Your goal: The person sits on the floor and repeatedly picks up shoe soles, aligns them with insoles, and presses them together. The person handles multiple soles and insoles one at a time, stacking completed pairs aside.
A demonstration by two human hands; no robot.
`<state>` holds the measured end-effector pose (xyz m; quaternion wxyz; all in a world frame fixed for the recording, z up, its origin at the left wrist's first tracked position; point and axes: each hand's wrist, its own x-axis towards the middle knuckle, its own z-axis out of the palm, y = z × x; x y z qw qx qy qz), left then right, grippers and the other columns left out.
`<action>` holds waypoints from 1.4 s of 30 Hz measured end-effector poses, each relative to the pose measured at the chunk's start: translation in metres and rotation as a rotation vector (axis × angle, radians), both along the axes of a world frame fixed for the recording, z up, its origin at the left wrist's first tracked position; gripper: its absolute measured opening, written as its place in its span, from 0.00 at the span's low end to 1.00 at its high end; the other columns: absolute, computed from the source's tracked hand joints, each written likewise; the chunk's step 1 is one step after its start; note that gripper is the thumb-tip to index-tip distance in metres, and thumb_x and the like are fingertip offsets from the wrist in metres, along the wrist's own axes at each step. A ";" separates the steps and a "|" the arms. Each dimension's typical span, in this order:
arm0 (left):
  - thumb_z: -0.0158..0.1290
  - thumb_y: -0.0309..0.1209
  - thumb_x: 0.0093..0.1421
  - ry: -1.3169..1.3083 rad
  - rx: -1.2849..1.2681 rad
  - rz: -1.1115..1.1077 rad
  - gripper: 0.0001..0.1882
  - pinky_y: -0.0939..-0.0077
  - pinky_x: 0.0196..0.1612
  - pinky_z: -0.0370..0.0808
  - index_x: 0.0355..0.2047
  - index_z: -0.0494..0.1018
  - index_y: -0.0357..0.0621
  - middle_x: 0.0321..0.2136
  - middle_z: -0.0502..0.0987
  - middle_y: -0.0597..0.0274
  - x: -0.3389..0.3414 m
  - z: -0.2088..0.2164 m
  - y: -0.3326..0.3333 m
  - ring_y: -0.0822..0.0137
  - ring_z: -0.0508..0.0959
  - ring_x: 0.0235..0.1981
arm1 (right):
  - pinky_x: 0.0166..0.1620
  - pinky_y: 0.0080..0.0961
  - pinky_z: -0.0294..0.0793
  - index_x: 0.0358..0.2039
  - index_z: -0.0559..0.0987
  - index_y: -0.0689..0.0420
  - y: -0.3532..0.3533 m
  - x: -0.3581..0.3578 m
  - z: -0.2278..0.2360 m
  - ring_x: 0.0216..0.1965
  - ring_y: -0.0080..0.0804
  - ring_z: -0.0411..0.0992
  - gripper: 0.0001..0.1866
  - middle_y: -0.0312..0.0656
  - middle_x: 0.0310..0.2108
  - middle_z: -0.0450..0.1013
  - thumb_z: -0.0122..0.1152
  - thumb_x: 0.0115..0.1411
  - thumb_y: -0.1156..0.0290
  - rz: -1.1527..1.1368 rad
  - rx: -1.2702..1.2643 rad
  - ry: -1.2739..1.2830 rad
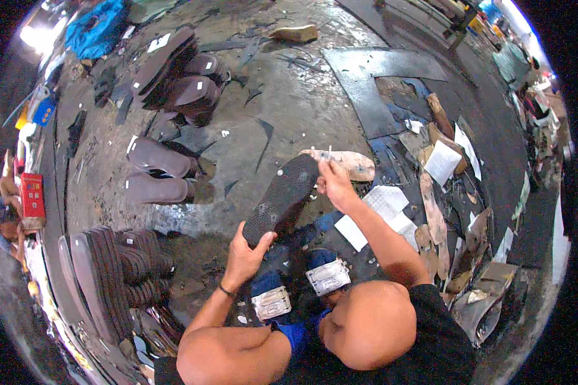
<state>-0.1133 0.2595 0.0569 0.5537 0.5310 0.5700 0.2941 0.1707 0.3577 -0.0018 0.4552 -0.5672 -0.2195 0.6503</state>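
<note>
My left hand [249, 255] is closed around the near end of a dark shoe sole [281, 199], thumb on its textured face. The sole slants up and away to the right. Beside its far end, my right hand [335, 184] is pinched shut, with a small thin whitish piece [330, 151] showing just above the fingers. What exactly the fingertips grip is too small to tell. Just beyond that hand lies a pale pinkish foot-shaped piece [353, 165] with dark specks, partly hidden by the sole and hand.
Stacked brown soles [96, 276] stand at left, with a pair of brown soles [157, 189] and another pile [180, 83] farther off. White papers [382, 208] and scraps lie at right, near a cut black sheet [359, 90]. Another person [6, 221] is at the far left beside a red box [33, 196].
</note>
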 end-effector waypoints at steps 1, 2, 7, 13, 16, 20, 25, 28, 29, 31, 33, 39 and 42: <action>0.66 0.37 0.62 0.160 0.181 0.151 0.27 0.59 0.49 0.79 0.55 0.70 0.37 0.46 0.81 0.47 0.017 0.008 -0.013 0.59 0.82 0.45 | 0.33 0.30 0.72 0.47 0.78 0.57 -0.005 -0.003 -0.009 0.28 0.28 0.70 0.15 0.33 0.31 0.70 0.60 0.71 0.58 0.046 0.207 -0.322; 0.67 0.38 0.60 0.310 0.323 0.098 0.30 0.57 0.53 0.76 0.57 0.69 0.38 0.50 0.78 0.45 0.018 -0.002 -0.016 0.55 0.78 0.50 | 0.33 0.30 0.72 0.44 0.80 0.57 -0.009 -0.002 -0.017 0.29 0.29 0.71 0.10 0.33 0.31 0.71 0.61 0.71 0.64 0.094 0.417 -0.642; 0.69 0.38 0.53 0.678 0.521 -0.157 0.34 0.50 0.66 0.64 0.58 0.71 0.44 0.64 0.65 0.43 0.019 -0.039 -0.026 0.40 0.63 0.64 | 0.40 0.37 0.76 0.49 0.82 0.57 -0.016 0.007 -0.004 0.37 0.46 0.76 0.14 0.45 0.33 0.74 0.66 0.65 0.67 0.240 0.576 -1.064; 0.68 0.31 0.52 0.661 0.554 -0.162 0.30 0.51 0.63 0.69 0.56 0.73 0.41 0.63 0.67 0.43 0.027 -0.044 -0.027 0.41 0.68 0.60 | 0.38 0.37 0.74 0.49 0.84 0.54 -0.014 0.016 -0.012 0.35 0.44 0.75 0.14 0.47 0.33 0.73 0.67 0.64 0.68 0.332 0.514 -1.003; 0.68 0.31 0.53 0.652 0.555 -0.169 0.29 0.52 0.63 0.70 0.55 0.73 0.41 0.62 0.68 0.42 0.026 -0.045 -0.024 0.41 0.69 0.60 | 0.32 0.31 0.71 0.49 0.85 0.55 -0.008 0.020 -0.012 0.29 0.36 0.72 0.13 0.44 0.31 0.73 0.67 0.64 0.69 0.310 0.651 -1.100; 0.68 0.32 0.53 0.642 0.527 -0.181 0.28 0.54 0.62 0.71 0.54 0.74 0.42 0.61 0.69 0.42 0.024 -0.045 -0.022 0.42 0.71 0.60 | 0.35 0.31 0.73 0.46 0.84 0.59 -0.007 0.008 0.016 0.30 0.37 0.75 0.10 0.45 0.33 0.75 0.63 0.67 0.71 0.227 0.749 -1.176; 0.68 0.32 0.53 0.648 0.536 -0.183 0.27 0.55 0.61 0.73 0.54 0.75 0.43 0.61 0.70 0.42 0.025 -0.043 -0.024 0.43 0.71 0.59 | 0.39 0.33 0.77 0.40 0.75 0.63 -0.023 -0.014 0.010 0.34 0.37 0.80 0.06 0.48 0.32 0.78 0.61 0.68 0.74 0.222 0.596 -0.853; 0.68 0.32 0.53 0.642 0.544 -0.181 0.27 0.56 0.61 0.73 0.54 0.75 0.43 0.61 0.70 0.42 0.025 -0.043 -0.023 0.43 0.72 0.59 | 0.36 0.31 0.77 0.39 0.76 0.62 -0.013 -0.013 0.012 0.31 0.36 0.80 0.05 0.46 0.29 0.78 0.62 0.67 0.74 0.280 0.688 -0.884; 0.68 0.32 0.53 0.646 0.541 -0.182 0.27 0.56 0.61 0.73 0.54 0.75 0.43 0.61 0.70 0.42 0.025 -0.043 -0.023 0.43 0.72 0.59 | 0.35 0.29 0.76 0.39 0.77 0.61 -0.012 -0.017 0.013 0.31 0.33 0.80 0.05 0.46 0.29 0.78 0.63 0.67 0.74 0.295 0.689 -0.934; 0.68 0.32 0.53 0.637 0.543 -0.182 0.27 0.56 0.60 0.73 0.54 0.75 0.42 0.61 0.70 0.41 0.027 -0.043 -0.021 0.43 0.72 0.59 | 0.37 0.37 0.77 0.38 0.77 0.60 -0.014 -0.020 0.019 0.34 0.48 0.80 0.05 0.51 0.32 0.79 0.62 0.66 0.72 0.277 0.614 -0.894; 0.68 0.31 0.54 0.638 0.523 -0.178 0.27 0.56 0.60 0.74 0.54 0.75 0.41 0.60 0.70 0.41 0.022 -0.041 -0.026 0.43 0.72 0.59 | 0.39 0.41 0.78 0.38 0.78 0.59 -0.023 -0.041 0.030 0.36 0.55 0.79 0.06 0.52 0.33 0.79 0.62 0.66 0.71 0.335 0.591 -0.798; 0.67 0.32 0.54 0.662 0.594 -0.205 0.27 0.56 0.60 0.74 0.53 0.75 0.38 0.60 0.70 0.40 0.026 -0.051 -0.024 0.43 0.72 0.59 | 0.41 0.42 0.78 0.38 0.79 0.57 -0.043 -0.084 0.024 0.38 0.50 0.79 0.07 0.48 0.34 0.80 0.62 0.66 0.67 0.613 0.655 -0.789; 0.67 0.33 0.54 0.661 0.584 -0.170 0.26 0.56 0.60 0.74 0.52 0.76 0.39 0.60 0.70 0.40 0.019 -0.048 -0.028 0.43 0.72 0.59 | 0.41 0.39 0.78 0.38 0.80 0.57 -0.052 -0.083 0.036 0.38 0.49 0.79 0.06 0.47 0.34 0.80 0.63 0.65 0.69 0.588 0.673 -0.746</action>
